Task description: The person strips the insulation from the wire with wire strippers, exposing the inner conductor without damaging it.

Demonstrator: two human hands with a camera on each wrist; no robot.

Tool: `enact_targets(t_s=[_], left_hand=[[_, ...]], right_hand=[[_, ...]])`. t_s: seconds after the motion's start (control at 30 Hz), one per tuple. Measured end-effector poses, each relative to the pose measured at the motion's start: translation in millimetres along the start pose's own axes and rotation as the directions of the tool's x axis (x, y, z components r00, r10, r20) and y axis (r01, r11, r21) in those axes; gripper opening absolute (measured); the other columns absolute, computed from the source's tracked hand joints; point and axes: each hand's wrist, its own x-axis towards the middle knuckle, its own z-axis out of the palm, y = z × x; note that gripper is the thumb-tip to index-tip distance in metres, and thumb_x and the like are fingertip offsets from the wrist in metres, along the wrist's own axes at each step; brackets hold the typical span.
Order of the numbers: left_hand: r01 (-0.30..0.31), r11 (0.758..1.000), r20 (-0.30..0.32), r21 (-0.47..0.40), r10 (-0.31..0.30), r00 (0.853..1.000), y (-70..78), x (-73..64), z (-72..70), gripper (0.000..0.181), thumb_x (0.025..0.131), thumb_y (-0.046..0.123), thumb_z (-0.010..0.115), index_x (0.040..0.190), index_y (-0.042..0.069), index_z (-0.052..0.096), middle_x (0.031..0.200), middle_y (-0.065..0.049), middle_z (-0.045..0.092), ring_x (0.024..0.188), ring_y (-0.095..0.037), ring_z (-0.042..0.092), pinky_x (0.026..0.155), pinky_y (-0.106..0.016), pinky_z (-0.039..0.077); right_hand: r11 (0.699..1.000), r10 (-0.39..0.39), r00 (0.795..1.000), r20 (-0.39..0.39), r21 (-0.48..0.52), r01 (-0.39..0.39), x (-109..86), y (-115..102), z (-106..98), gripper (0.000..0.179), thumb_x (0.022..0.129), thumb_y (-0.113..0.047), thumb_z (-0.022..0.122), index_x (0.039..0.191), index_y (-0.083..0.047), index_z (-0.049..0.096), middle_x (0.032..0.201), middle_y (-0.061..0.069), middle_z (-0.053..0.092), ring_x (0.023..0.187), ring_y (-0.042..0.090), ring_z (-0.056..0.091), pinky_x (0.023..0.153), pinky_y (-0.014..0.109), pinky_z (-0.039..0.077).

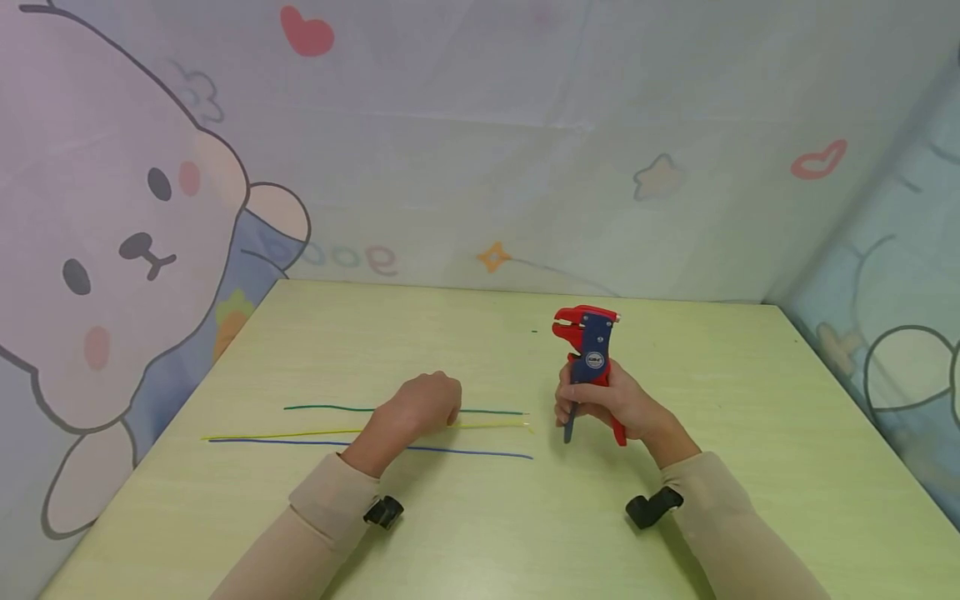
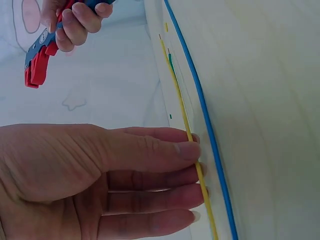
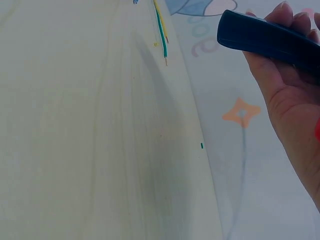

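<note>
My left hand (image 1: 420,408) is over the wires, left of the middle of the table. Its thumb and fingers pinch a thin yellow wire (image 2: 180,95), whose far end shows a short bare tip in the left wrist view. Behind that lies a shorter green wire (image 1: 330,407), also bare at its right end. A blue wire (image 1: 480,452) runs along the near side. My right hand (image 1: 607,400) grips a red and dark blue wire stripper (image 1: 597,337) by its handles, head up and nose pointing left. Nothing shows between the stripper's jaws, which stand apart.
A small yellow scrap (image 1: 531,430) lies by the right ends of the wires. Farther back is a tiny green piece (image 1: 534,332). A printed cloth (image 1: 465,150) with cartoon figures hangs behind the light wooden table (image 1: 787,467).
</note>
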Motion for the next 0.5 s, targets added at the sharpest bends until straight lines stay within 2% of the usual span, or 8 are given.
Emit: enact_targets(t_s=[0.1,0.27,0.37,0.5], left_hand=[[-0.017,1.000,-0.005,0.024,0.017,1.000,2.6,-2.7,-2.0,0.047,0.084,-0.012,0.056,0.054,0.016,0.031,0.058,0.004,0.014,0.055,-0.011,0.011,0.049,-0.026,0.015],[-0.037,0.997,-0.027,0.070,0.039,0.999,5.0,-3.6,-2.7,0.046,0.087,-0.012,0.061,0.053,0.014,0.043,0.055,0.005,0.025,0.052,-0.010,0.021,0.047,-0.024,0.024],[-0.034,0.995,-0.047,0.095,0.038,0.998,5.6,-2.0,-1.1,0.043,0.088,-0.010,0.064,0.055,0.013,0.049,0.056,0.004,0.032,0.052,-0.011,0.026,0.048,-0.024,0.028],[-0.025,0.994,-0.053,0.107,0.031,0.998,6.6,-1.1,0.3,0.042,0.088,-0.009,0.066,0.056,0.012,0.049,0.056,0.004,0.035,0.053,-0.011,0.029,0.048,-0.024,0.030]], right_hand=[[1.000,-0.001,1.000,0.005,-0.002,0.002,0.1,0.6,-0.6,0.012,0.099,0.004,0.047,0.101,-0.003,0.056,0.084,0.009,0.062,0.081,0.025,0.066,0.083,0.041,0.056],[1.000,0.004,1.000,0.009,-0.004,-0.004,-0.1,1.2,-1.3,0.012,0.099,0.004,0.048,0.103,-0.004,0.056,0.086,0.009,0.063,0.082,0.025,0.067,0.084,0.042,0.055],[1.000,0.004,1.000,0.010,-0.004,-0.004,-0.3,1.3,-1.5,0.012,0.099,0.003,0.048,0.103,-0.004,0.057,0.086,0.010,0.063,0.082,0.025,0.067,0.084,0.042,0.055],[1.000,0.003,1.000,0.014,-0.005,-0.003,-0.3,2.8,-2.2,0.011,0.098,0.003,0.048,0.103,-0.004,0.056,0.086,0.010,0.063,0.081,0.025,0.067,0.084,0.042,0.055]])
